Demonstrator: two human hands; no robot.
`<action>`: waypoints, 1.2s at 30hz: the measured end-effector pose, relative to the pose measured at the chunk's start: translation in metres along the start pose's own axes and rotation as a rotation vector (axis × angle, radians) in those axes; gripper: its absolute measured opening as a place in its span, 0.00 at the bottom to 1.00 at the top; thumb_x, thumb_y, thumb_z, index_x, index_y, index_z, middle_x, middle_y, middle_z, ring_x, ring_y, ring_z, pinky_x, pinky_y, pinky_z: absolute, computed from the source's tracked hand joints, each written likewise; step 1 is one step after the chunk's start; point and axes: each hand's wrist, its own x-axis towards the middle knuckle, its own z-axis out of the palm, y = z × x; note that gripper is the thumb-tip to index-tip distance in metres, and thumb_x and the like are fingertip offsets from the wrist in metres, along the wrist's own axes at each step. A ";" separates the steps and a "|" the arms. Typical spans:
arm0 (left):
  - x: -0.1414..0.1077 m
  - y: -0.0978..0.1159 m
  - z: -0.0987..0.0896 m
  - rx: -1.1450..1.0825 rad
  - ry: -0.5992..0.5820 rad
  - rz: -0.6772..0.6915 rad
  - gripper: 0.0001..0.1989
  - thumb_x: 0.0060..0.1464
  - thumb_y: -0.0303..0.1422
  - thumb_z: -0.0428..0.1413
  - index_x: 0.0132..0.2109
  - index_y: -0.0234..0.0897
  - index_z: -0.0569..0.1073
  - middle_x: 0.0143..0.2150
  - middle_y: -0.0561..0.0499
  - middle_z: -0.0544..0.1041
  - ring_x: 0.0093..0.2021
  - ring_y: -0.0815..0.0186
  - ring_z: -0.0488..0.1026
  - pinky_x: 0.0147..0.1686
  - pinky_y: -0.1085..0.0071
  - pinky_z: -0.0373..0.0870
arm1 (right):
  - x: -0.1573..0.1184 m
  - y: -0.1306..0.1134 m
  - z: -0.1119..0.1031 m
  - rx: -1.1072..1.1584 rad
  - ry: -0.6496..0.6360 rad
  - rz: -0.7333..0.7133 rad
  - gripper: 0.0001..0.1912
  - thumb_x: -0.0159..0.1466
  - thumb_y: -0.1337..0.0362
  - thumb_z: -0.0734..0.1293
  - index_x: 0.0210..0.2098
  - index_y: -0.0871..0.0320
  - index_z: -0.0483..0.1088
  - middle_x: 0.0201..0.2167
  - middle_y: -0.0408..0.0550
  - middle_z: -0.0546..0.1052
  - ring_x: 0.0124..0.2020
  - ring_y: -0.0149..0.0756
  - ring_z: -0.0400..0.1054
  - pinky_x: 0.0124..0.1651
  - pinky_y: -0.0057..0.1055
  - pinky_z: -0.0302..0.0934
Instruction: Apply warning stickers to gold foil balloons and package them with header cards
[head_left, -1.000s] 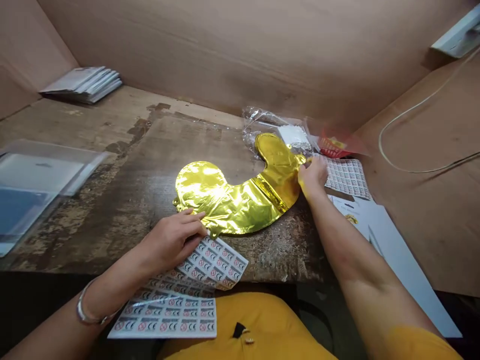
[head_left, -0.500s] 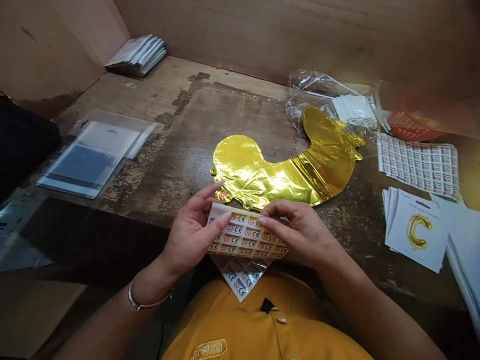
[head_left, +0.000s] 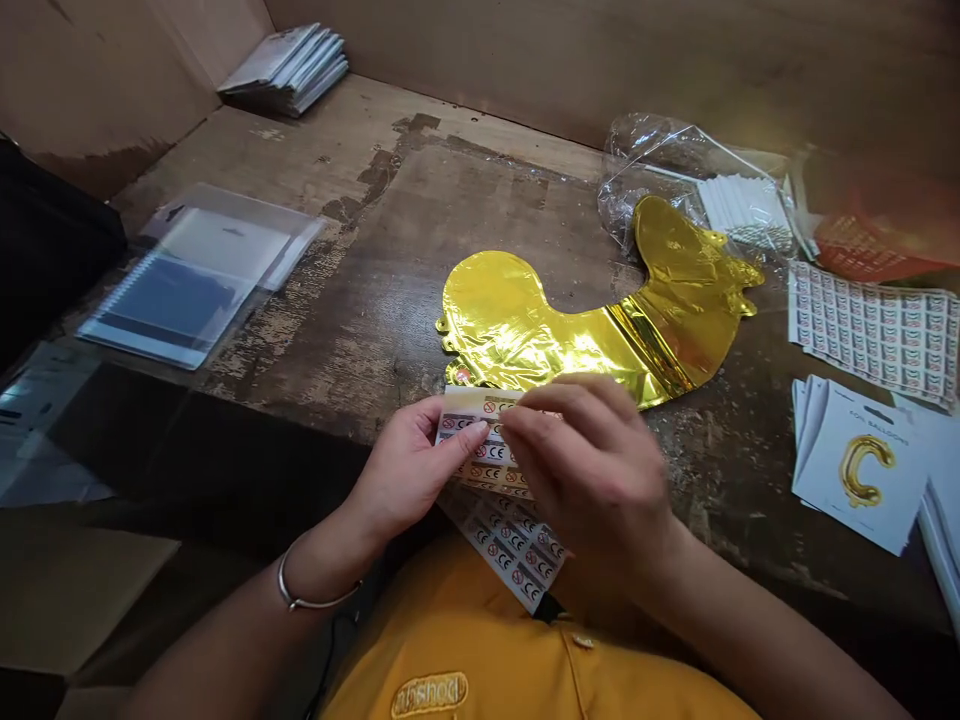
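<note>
Near the table's front edge, my left hand (head_left: pixel 409 460) pinches the left side of a sticker sheet (head_left: pixel 484 470) printed with CE marks, thumb on top. Over the sheet's upper right part is my right hand (head_left: pixel 592 460), its thumb and forefinger pressed together at the top row; whether a sticker is between them is too small to tell. The lower part of the sheet hangs down toward my lap. Just beyond my hands a flat gold foil balloon (head_left: pixel 495 300) lies on the table (head_left: pixel 360 300).
Card packs (head_left: pixel 289 70) sit at the back left, clear sleeves (head_left: pixel 202 280) at the left. On the right are a plastic bag with white straws (head_left: pixel 742 205), a red basket (head_left: pixel 870 240), more sticker sheets (head_left: pixel 870 330) and cards showing a gold C (head_left: pixel 862 465).
My right hand has turned and risen over the sheet, its fingertips now pinched at the top row. The view has shifted, so things on the table appear slightly higher and some farther right.
</note>
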 end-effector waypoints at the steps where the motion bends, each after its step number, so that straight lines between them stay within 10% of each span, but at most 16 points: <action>1: -0.001 0.000 0.001 -0.003 0.004 0.018 0.14 0.51 0.38 0.63 0.42 0.33 0.79 0.39 0.47 0.82 0.38 0.63 0.77 0.39 0.69 0.75 | 0.000 -0.003 0.003 0.019 -0.026 0.005 0.06 0.64 0.69 0.65 0.39 0.54 0.73 0.36 0.48 0.78 0.40 0.39 0.68 0.47 0.39 0.63; 15: -0.009 0.005 0.000 0.241 0.032 0.222 0.12 0.59 0.38 0.56 0.39 0.35 0.80 0.34 0.50 0.80 0.35 0.65 0.74 0.36 0.72 0.71 | 0.003 -0.006 0.008 -0.040 -0.075 0.091 0.06 0.65 0.62 0.66 0.38 0.55 0.76 0.35 0.46 0.80 0.39 0.40 0.67 0.44 0.39 0.58; 28: -0.008 -0.012 0.001 -0.232 -0.033 0.015 0.16 0.61 0.42 0.53 0.44 0.36 0.79 0.37 0.48 0.81 0.35 0.62 0.76 0.35 0.69 0.73 | -0.002 -0.006 0.005 0.082 -0.103 0.259 0.15 0.64 0.60 0.67 0.50 0.56 0.69 0.47 0.53 0.77 0.48 0.45 0.70 0.50 0.44 0.62; 36: -0.009 -0.014 0.001 -0.209 -0.044 -0.040 0.17 0.60 0.44 0.55 0.44 0.36 0.79 0.34 0.48 0.81 0.32 0.65 0.76 0.32 0.72 0.73 | 0.000 0.005 0.001 0.446 -0.174 0.419 0.02 0.64 0.66 0.65 0.38 0.55 0.69 0.31 0.41 0.75 0.30 0.29 0.69 0.34 0.27 0.65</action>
